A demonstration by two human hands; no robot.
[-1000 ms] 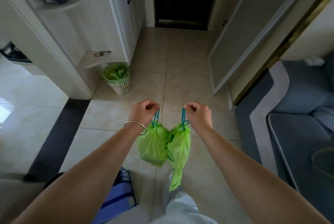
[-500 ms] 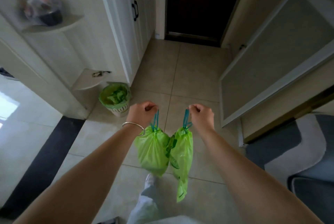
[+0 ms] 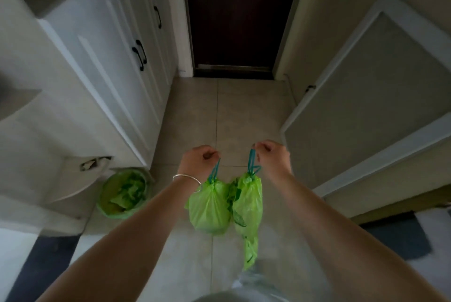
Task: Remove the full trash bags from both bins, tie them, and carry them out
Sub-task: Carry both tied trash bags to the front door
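Note:
Two tied green trash bags hang in front of me over the tiled floor. My left hand [image 3: 201, 160], with a silver bangle on the wrist, grips the teal drawstring of the left bag [image 3: 210, 206]. My right hand [image 3: 272, 158] pinches the teal drawstring of the right bag [image 3: 249, 204], whose long tail dangles below. The bags touch each other. A small bin [image 3: 124, 193] lined with a fresh green bag stands on the floor at the lower left, by the cabinet.
A dark door [image 3: 235, 16] closes the end of the hallway ahead. White cabinets with black handles [image 3: 140, 56] line the left side. A panelled door [image 3: 366, 97] stands on the right. A dark rug [image 3: 400, 236] lies at the lower right.
I have walked forward down the hallway: the dark door is nearer and the bin has slid down to my lower left. Both hands keep the same hold on the bags.

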